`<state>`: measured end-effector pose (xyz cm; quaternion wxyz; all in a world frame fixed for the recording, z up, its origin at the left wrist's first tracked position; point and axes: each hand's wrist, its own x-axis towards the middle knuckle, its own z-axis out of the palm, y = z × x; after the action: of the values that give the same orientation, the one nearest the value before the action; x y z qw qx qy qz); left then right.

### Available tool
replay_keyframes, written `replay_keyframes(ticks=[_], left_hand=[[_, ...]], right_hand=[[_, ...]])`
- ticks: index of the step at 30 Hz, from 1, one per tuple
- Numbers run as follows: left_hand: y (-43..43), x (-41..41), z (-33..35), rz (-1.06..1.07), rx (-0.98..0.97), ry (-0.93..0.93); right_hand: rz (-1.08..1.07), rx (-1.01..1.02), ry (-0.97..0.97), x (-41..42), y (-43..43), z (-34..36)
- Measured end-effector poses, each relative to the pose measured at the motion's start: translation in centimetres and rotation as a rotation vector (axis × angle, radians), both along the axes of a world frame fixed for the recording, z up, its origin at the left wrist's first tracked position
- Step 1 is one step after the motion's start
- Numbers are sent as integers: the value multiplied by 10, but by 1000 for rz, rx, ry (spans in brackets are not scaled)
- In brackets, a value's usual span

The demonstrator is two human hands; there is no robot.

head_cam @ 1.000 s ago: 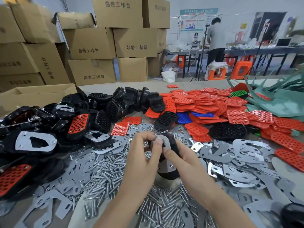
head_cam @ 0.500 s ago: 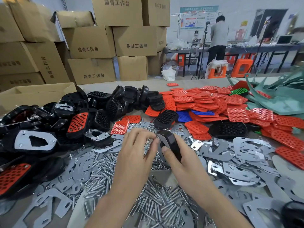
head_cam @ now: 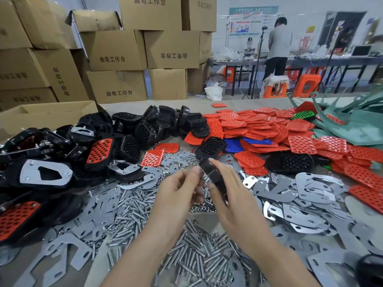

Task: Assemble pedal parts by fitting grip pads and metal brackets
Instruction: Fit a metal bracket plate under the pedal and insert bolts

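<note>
You see red grip pads (head_cam: 257, 127) patterned with holes, black pedal bodies (head_cam: 157, 125), silvery grey metal brackets (head_cam: 310, 189), shiny silver bolts (head_cam: 194, 259), one blue pad (head_cam: 234, 145), and brown cardboard boxes (head_cam: 116, 49).

"曲奇工作台" is printed in dark characters on the stacked cardboard boxes (head_cam: 116, 83); the wall poster (head_cam: 251, 21) cannot be read.

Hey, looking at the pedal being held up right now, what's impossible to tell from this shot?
Head view only:
- Black pedal: seen edge-on and motion-blurred, so whether a pad or bracket is fitted cannot be told.
- Left hand fingers: blurred; any nut or screw pinched there is too small to see.
- Right hand: its palm hides the pedal's lower end.
</note>
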<state>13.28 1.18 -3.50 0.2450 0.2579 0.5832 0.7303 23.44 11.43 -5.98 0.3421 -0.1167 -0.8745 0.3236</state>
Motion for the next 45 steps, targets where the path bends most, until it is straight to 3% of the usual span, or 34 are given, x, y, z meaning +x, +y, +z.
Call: replay_keyframes(ticks=[3, 10, 12, 22, 27, 29, 31, 35, 39, 41, 45], left_hand=[[-5, -1, -5, 162, -182, 466], [-9, -6, -8, 304, -245, 1138], [-8, -4, -6, 301, -229, 1028], [1, 3, 7, -18, 33, -136], [-2, 2, 11, -156, 78, -329], [-2, 2, 11, -134, 106, -314], [-2, 3, 8, -45, 70, -172], [-4, 6, -3, 221, -153, 493], [-4, 3, -9, 332, -205, 872], [-3, 0, -10, 330, -208, 910], [-1, -8, -15, 206, -290, 803]], right_hand=[[29, -68, 13, 1, 0, 0], [144, -275, 51, 6, 1, 5], [143, -286, 55, 7, 2, 7], [-19, 23, -44, 7, 0, 9], [-39, 62, -86, 5, -1, 10], [-36, 67, -80, 6, -1, 10], [-36, 47, -62, 5, -2, 9], [12, -60, 7, 6, -3, 6], [75, -210, 31, 7, -2, 5], [92, -257, 36, 7, -1, 6], [65, -323, 67, 4, 2, 10]])
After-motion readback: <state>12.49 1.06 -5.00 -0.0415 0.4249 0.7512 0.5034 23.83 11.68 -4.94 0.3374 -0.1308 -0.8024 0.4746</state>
